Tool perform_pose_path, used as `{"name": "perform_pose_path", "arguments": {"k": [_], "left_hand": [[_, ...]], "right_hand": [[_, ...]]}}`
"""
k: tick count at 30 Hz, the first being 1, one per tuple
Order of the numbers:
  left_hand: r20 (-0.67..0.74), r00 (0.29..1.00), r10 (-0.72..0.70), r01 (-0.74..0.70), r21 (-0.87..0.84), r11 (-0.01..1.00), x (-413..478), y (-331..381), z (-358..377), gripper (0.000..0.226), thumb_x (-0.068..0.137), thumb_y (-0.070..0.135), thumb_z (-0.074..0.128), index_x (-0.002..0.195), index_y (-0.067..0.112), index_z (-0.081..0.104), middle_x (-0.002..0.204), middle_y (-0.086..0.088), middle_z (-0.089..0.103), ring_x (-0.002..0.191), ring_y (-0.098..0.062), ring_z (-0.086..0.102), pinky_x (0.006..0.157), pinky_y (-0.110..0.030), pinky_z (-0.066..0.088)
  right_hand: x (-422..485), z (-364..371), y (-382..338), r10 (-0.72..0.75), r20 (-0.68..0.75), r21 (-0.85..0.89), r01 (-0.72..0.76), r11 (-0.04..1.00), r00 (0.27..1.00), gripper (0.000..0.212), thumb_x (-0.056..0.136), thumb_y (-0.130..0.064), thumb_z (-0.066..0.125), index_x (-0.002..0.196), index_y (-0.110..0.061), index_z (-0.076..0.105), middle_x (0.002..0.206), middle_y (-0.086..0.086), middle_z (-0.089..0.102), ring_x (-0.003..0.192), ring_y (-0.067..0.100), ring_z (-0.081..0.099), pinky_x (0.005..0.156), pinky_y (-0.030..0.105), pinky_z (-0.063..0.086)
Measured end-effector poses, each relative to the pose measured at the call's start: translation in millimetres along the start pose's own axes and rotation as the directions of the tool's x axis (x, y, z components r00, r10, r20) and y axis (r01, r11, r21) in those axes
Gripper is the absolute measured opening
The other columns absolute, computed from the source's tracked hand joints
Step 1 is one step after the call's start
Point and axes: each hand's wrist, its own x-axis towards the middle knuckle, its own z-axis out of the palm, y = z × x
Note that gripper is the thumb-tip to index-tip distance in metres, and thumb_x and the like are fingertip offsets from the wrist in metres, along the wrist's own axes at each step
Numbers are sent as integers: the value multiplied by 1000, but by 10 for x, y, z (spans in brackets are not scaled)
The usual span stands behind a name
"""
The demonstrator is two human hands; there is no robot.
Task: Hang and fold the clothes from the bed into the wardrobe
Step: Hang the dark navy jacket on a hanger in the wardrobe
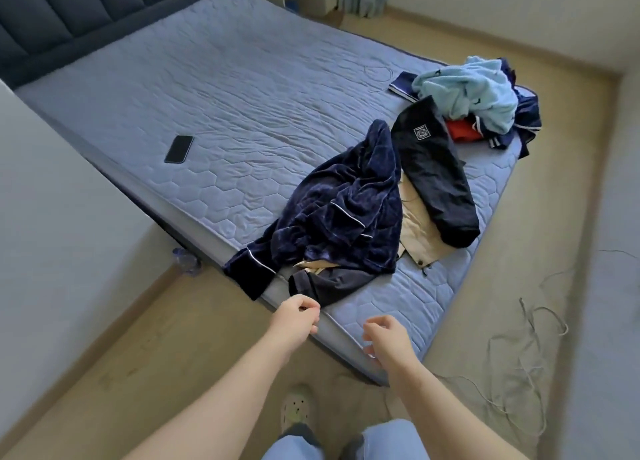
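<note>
far left of our fingers a phone [179, 149] lies on the bed [242, 89]. our left hand [297, 319] hovers with fingers curled loosely, holding nothing, just short of the dark sleeve cuff [313, 286] under the navy velvet robe [346, 203]. our right hand [388, 335] hangs beside it, fingers half curled and empty. beyond, right of our fingers, lie a black jacket [436, 168] and the clothes pile [474, 96].

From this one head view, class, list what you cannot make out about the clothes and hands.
- Beige garment: mostly covered by the navy velvet top and black jacket.
- Red garment: buried under the light blue fleece.
- Jacket's badge: too small to read.
- Left hand, right hand: curled, apparently empty.
- Wardrobe: out of frame.
</note>
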Motion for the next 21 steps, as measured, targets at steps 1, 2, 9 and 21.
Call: {"name": "perform_pose_path", "arguments": {"k": [1,2,9,21], "left_hand": [[8,1000,5,-5,23,1000,103,94,48,20,92,9,43,82,21,55,78,3,59,64,-9,55,53,-18,37],[12,1000,10,-11,32,999,176,162,80,21,92,9,43,80,21,55,78,2,59,64,-9,55,53,-18,37],[-5,997,-79,79,3,997,972,673,720,18,92,15,45,81,22,57,77,3,60,62,-11,55,53,-20,37],[-121,973,-196,214,155,965,2409,1009,1588,6,90,21,51,89,25,56,101,0,59,81,-16,56,70,-28,45]], "right_hand": [[85,-66,-43,12,-7,6,-12,1000,1000,11,91,-13,46,83,-17,51,87,7,54,71,21,48,59,28,38],[136,-121,-86,16,-7,8,-16,1000,1000,11,92,-13,45,83,-16,50,86,7,54,70,21,48,59,28,38],[1024,-687,-424,45,20,-59,-44,997,999,8,92,-14,45,87,-17,51,83,6,56,68,18,51,58,27,40],[2828,-1316,-794,171,145,-358,-109,927,975,9,89,-12,39,89,-10,48,82,6,51,73,22,46,62,30,35]]}}
